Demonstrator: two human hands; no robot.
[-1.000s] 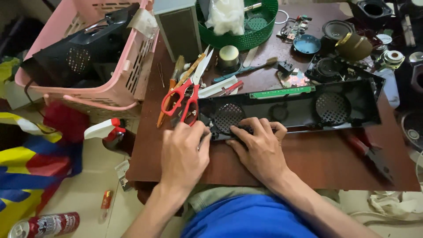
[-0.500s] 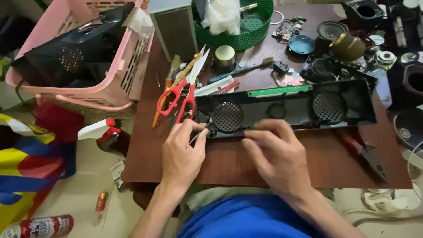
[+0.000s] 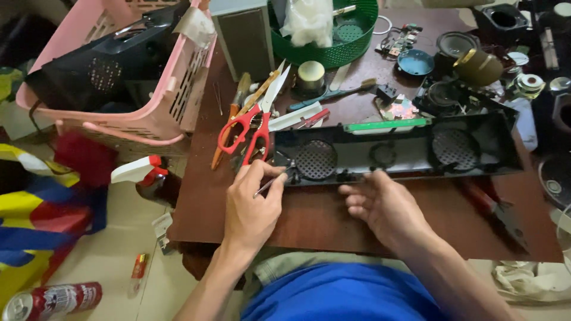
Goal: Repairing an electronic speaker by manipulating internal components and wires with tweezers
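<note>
Head view, looking down at a dark wooden bench (image 3: 333, 220). At its centre lies a long black plastic speaker panel (image 3: 392, 151) with two round mesh grilles and a smaller round hole between them. At 9 o'clock of the panel, the left hand (image 3: 253, 205) is curled narrow, pinching a thin metal tool (image 3: 272, 181) whose tip meets the panel's left end. At 6 o'clock, the right hand (image 3: 383, 208) is half open, fingertips touching the panel's near edge. Red-handled scissors (image 3: 250, 128) lie at 10 o'clock.
</note>
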